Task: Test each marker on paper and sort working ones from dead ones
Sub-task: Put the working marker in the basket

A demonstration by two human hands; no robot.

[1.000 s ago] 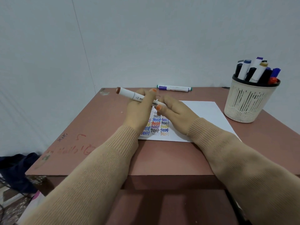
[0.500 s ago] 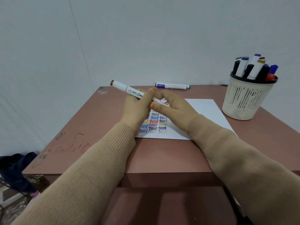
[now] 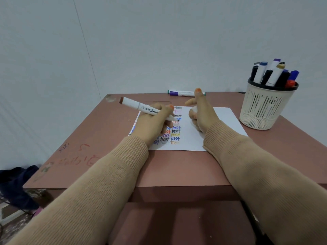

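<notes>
Marker (image 3: 136,104): a white one with a brown end, held in the left hand (image 3: 154,124), whose fingers and thumb are curled round the barrel. It slants across the hand, brown end up and to the left, bare dark tip down and to the right, just over the written part of the paper (image 3: 221,121); whether the tip touches the sheet cannot be told. The right hand (image 3: 200,114) is apart from the left, over the middle of the paper, its lower fingers curled round a small white cap (image 3: 194,109), thumb raised and forefinger pointing left.

The paper lies flat on the brown bench (image 3: 106,138) and bears rows of the word "test" in many colours, partly hidden by the left hand. At the right of the bench stands a cream basket cup (image 3: 261,110) with a cluster of markers (image 3: 272,73) upright in it. Two more markers (image 3: 180,93) lie side by side at the far edge, behind the right thumb. Red scribbles (image 3: 76,160) mark the bench's left side.
</notes>
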